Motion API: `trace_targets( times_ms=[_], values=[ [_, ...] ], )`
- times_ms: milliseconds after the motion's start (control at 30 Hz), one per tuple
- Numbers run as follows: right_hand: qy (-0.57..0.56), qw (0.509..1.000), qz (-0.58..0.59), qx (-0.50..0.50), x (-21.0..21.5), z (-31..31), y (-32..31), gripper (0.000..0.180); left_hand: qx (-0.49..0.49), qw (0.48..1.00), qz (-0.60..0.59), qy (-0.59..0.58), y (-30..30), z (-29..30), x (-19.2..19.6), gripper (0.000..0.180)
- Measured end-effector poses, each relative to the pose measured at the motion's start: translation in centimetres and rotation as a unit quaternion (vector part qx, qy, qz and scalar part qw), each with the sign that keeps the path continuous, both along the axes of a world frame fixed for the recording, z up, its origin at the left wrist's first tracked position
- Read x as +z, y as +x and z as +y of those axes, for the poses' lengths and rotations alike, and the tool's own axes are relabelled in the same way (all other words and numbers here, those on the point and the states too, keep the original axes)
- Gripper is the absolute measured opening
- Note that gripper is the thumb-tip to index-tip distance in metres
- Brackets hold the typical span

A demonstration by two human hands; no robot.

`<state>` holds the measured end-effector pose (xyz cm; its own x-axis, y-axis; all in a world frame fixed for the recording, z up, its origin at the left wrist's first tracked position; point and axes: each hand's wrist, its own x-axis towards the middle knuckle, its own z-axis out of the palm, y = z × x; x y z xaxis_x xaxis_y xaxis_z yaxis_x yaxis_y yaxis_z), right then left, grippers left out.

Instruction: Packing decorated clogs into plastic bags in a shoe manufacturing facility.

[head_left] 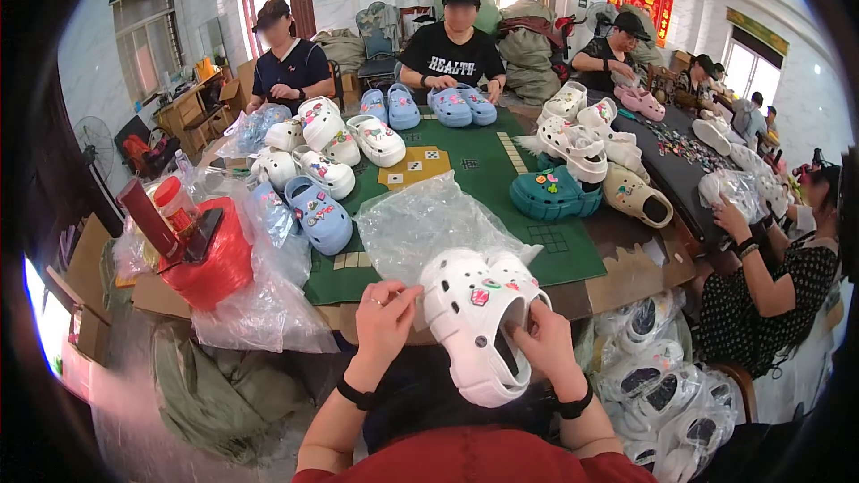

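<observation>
While the left hand (383,315) pinches the side of a white clog (479,322), the right hand (543,338) curls its fingers into the shoe's opening. That clog sits at the near edge of the green mat (488,174), just before a crumpled clear plastic bag (429,219), with a teal clog (555,194) beyond it to the right.

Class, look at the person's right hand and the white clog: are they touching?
Touching. The head view shows the right hand with its fingers inside the opening of the white clog, pressing against its rim.
</observation>
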<state>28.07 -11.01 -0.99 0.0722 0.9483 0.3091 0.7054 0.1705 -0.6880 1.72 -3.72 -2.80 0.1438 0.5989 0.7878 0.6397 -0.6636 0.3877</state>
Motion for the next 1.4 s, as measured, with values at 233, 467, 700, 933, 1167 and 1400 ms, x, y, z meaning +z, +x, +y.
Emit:
trace_targets(
  times_ms=[233,467,700,933,1167,1400],
  values=[
    [0.062,0.984,-0.129,0.11,-0.4,-0.3,-1.4,0.024,-0.145,0.966,-0.081,-0.198,1.4,0.5,0.2,0.021],
    [-0.012,0.989,-0.121,0.086,-0.7,-0.4,-2.5,0.026,-0.168,0.972,0.063,-0.149,0.6,-0.1,1.0,0.024],
    [0.023,0.978,-0.182,0.098,-0.6,-0.4,-4.0,0.024,-0.08,0.949,0.176,-0.248,0.8,2.4,5.6,0.062],
    [0.069,0.972,-0.196,0.106,-1.0,-0.8,-4.3,0.025,-0.033,0.917,0.334,-0.216,3.4,7.0,4.4,0.028],
    [0.063,0.957,-0.248,0.139,0.0,-1.3,-4.5,0.021,-0.058,0.959,0.184,-0.208,3.6,8.3,3.6,0.017],
    [0.075,0.949,-0.279,0.129,-0.2,-0.7,-5.0,0.019,-0.182,0.967,0.083,-0.155,4.7,5.2,5.1,0.013]
  ],
)
